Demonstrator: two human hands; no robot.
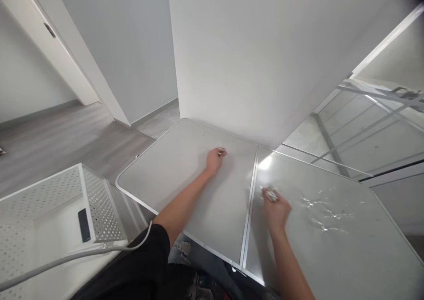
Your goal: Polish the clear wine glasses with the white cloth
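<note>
A grey folding table [185, 167] with a metal seam down its middle stands against a white wall. My left hand [215, 159] rests on the table's left half, fingers closed on a small whitish thing I cannot make out. My right hand [276, 207] presses down on the right half just past the seam, fingers closed on a crumpled white wad [270, 195], perhaps tissue. Streaks of spilled liquid [323, 211] glisten on the tabletop to the right of that hand.
A white perforated metal cart [99, 203] stands at lower left with a dark phone [84, 225] lying in it. A pale cable [66, 258] runs across it to my body. A glass panel [364, 128] lies behind the table at right. Wooden floor at left.
</note>
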